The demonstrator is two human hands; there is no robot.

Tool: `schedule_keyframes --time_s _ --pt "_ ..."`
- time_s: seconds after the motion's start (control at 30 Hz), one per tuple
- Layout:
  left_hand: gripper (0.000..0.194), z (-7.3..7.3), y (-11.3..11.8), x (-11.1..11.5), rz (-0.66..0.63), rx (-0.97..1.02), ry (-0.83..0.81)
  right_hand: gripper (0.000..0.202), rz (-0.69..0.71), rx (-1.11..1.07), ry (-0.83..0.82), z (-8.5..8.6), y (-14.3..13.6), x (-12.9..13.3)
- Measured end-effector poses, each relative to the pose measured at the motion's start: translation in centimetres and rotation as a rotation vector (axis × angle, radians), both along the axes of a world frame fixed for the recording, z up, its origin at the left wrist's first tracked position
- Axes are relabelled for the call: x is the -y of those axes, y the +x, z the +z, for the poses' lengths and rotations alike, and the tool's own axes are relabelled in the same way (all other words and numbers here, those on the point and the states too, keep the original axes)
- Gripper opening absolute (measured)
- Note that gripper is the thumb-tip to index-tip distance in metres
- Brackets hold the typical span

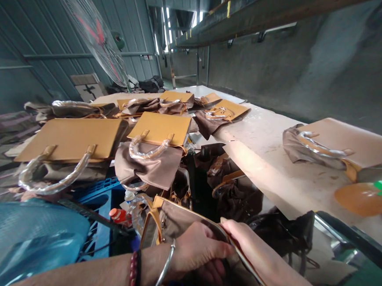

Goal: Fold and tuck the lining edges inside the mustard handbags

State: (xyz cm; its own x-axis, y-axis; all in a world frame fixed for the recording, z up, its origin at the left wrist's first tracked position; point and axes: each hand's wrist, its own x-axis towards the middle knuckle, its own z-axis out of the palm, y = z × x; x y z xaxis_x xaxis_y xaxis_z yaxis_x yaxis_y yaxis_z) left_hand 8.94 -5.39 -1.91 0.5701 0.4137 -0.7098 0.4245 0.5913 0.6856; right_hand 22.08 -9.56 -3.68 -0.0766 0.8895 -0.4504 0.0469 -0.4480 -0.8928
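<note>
An open brown bag (177,217) with tan trim and a tan strap lies at the bottom centre, its mouth facing up. Inside its opening is my left hand (202,248), with fingers curled and pressed together on the brown lining near the right rim. My right hand (248,240) grips that rim from outside, thumb on the edge. A silver bangle and a dark red bracelet circle my left wrist. The lower part of the bag is cut off by the frame.
Tan-and-brown bags with wrapped handles (161,127) lie on the table (264,155) ahead. An orange fan-shaped object (364,199) is at the right. A blue crate (99,198), a red-capped bottle (117,215) and blue plastic (36,234) stand left. A large fan (96,36) is behind.
</note>
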Motion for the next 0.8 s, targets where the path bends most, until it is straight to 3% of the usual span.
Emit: schedule_keyframes --time_s 0.23,0.37,0.6,0.8 --pt "0.021 -0.2 0.7 0.6 0.067 -0.032 -0.082 0.046 0.058 0.014 -0.049 0.9 0.0 -0.1" --pt "0.015 0.0 0.7 0.6 0.078 -0.021 -0.060 0.044 0.065 0.080 0.015 1.2 -0.1 -0.1" --pt "0.002 0.1 -0.8 0.4 0.005 -0.041 -0.020 0.040 0.249 0.344 0.207 1.1 -0.2 -0.5" --pt "0.005 -0.4 -1.7 0.1 -0.149 -0.133 -0.056 0.036 0.187 0.502 0.192 0.3 0.3 -0.9"
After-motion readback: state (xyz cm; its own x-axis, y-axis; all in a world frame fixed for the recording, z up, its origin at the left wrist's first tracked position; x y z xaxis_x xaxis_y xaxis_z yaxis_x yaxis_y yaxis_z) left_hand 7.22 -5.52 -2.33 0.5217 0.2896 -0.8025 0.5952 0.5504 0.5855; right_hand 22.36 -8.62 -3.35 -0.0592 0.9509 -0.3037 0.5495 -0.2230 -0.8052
